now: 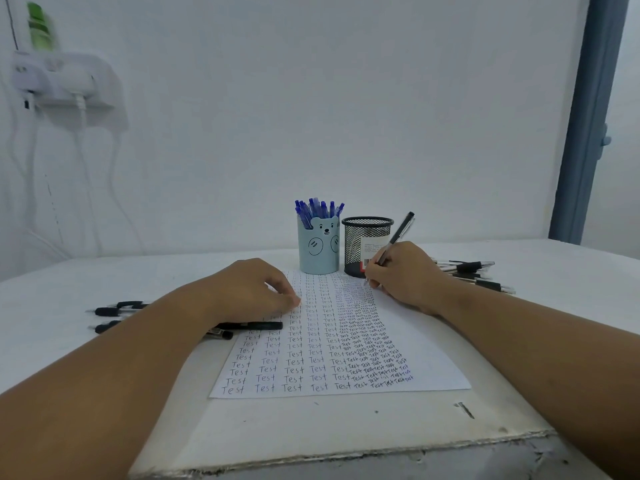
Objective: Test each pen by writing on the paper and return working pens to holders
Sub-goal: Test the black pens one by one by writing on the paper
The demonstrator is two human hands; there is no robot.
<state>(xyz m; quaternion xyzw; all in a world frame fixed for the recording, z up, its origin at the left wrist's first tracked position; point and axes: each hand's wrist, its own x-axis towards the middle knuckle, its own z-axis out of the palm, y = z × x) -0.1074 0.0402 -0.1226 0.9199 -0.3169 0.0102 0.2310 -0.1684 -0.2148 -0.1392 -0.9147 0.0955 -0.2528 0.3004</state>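
Our right hand pinches a black pen, tip down on the far right part of the paper, its barrel leaning up and away to the far right. Our left hand rests with curled fingers on the sheet's left edge, pinning it, holding nothing. The mesh holder stands just beyond the writing hand — slightly left of it — so we judge the right hand the nearer one for the return: lift, swing the pen upright, drop it in. The bear holder, further left, is already packed with blue pens. Loose black pens lie at the left and far right.
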